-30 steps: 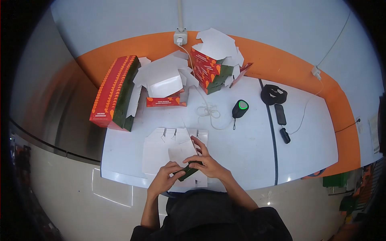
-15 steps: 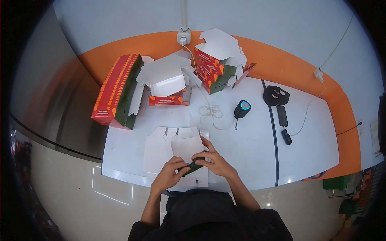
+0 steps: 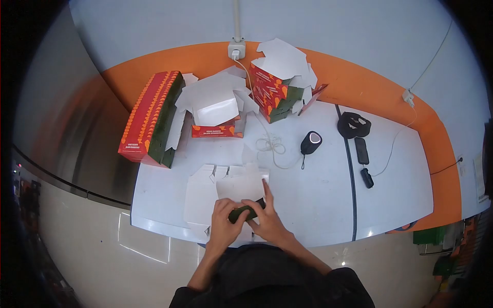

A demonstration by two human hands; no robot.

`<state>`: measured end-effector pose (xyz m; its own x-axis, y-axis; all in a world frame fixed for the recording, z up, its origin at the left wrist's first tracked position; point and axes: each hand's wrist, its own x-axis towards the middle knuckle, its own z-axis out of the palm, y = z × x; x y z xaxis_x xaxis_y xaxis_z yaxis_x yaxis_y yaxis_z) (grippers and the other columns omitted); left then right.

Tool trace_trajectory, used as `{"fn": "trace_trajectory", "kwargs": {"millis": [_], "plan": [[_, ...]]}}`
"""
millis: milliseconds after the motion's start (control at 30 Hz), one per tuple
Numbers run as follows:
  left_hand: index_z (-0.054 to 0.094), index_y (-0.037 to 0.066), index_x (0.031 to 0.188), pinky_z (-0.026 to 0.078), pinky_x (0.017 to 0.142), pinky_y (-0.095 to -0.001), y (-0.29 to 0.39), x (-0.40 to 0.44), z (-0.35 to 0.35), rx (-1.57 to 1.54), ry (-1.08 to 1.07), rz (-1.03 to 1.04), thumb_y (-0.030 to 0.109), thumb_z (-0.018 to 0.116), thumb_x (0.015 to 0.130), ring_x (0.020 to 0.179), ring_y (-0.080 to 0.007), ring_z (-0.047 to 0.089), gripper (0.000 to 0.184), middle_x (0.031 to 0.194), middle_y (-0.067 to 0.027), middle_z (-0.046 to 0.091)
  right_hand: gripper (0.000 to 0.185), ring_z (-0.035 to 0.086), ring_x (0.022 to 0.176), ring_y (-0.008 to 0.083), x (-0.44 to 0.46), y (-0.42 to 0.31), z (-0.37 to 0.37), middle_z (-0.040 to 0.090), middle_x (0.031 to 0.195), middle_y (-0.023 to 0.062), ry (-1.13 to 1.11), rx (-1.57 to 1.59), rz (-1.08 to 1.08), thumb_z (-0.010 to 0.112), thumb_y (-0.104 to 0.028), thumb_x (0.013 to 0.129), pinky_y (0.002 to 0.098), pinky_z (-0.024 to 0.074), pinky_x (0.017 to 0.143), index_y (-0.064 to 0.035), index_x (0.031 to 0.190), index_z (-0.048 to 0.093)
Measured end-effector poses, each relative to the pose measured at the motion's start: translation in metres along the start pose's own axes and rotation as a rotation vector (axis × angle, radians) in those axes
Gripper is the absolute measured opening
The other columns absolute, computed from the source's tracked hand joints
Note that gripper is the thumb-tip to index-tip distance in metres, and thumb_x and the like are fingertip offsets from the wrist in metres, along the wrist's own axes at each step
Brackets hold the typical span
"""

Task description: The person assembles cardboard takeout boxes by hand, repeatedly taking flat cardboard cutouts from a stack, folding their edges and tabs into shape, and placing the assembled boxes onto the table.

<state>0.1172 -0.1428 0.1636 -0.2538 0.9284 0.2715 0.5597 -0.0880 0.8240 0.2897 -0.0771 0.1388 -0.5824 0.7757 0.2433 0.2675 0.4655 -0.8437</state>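
A partly folded cardboard box (image 3: 239, 186), white inside with a dark green outer panel, lies at the table's near edge. My left hand (image 3: 224, 220) grips its near green edge, thumb and fingers bent around the panel. Close beside it, my right hand (image 3: 264, 220) grips the same green part with its thumb, while a finger stretches up along the box's right side. Both thumbs almost meet at the middle of the green panel. Beneath and left of it lies a flat white cardboard sheet (image 3: 198, 197) with slotted flaps. My fingers hide part of the fold.
Along the back stand a red and green box (image 3: 149, 118), an open white-lidded box (image 3: 215, 113) and another upright box (image 3: 275, 92). Rightward are a black speaker (image 3: 310, 142), a coiled white cable (image 3: 270, 146), a black strap (image 3: 353, 124) and a black phone-like device (image 3: 361, 150).
My left hand has moved right, bringing both hands closer together on the green panel. The box has turned straighter toward me. The speaker's light has changed from blue to white.
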Motion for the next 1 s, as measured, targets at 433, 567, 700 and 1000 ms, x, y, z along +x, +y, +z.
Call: {"fn": "trace_trajectory", "kwargs": {"millis": [433,567,700,1000], "plan": [[0.046,0.019,0.156,0.025,0.121,-0.0660,-0.083,-0.083,-0.006,0.621,-0.617,0.005,0.035,0.084,0.083,0.147,-0.0530,0.027,0.084,0.160,-0.0234,0.035,0.083,0.054,0.133,0.0285,0.257,0.023,-0.231,0.046,0.139,0.0177,0.647,-0.169,-0.168,0.089,-0.008,0.081,0.0362,0.0530,0.104,-0.0021,0.152,0.046],[0.055,0.026,0.150,0.029,0.121,-0.0628,-0.115,-0.108,0.023,0.558,-0.556,0.149,0.027,0.081,0.084,0.144,-0.0455,0.035,0.071,0.160,-0.0138,0.040,0.078,0.048,0.141,0.0363,0.310,0.075,-0.251,0.041,0.151,0.0232,0.771,-0.271,-0.038,0.084,-0.014,0.087,0.0459,0.0431,0.116,0.0008,0.152,0.044],[0.073,0.021,0.129,0.040,0.112,-0.0526,-0.122,-0.109,0.029,0.426,-0.417,0.143,0.015,0.077,0.084,0.130,-0.0311,0.054,0.046,0.138,-0.0036,0.064,0.071,0.049,0.140,0.0356,0.267,0.067,-0.204,0.041,0.155,0.0193,0.713,0.236,-0.143,0.078,-0.009,0.092,0.0449,0.0439,0.115,0.0003,0.152,0.042],[0.081,0.009,0.102,0.056,0.079,-0.0353,-0.127,-0.043,0.005,0.006,-0.637,0.077,0.022,0.079,0.089,0.087,-0.0254,0.069,0.018,0.090,-0.0098,0.075,0.062,0.060,0.126,0.0206,0.026,0.071,-0.082,0.059,0.142,0.0066,-0.279,0.092,0.266,0.086,-0.013,0.086,0.0373,0.0503,0.107,-0.0069,0.142,0.059]]}}
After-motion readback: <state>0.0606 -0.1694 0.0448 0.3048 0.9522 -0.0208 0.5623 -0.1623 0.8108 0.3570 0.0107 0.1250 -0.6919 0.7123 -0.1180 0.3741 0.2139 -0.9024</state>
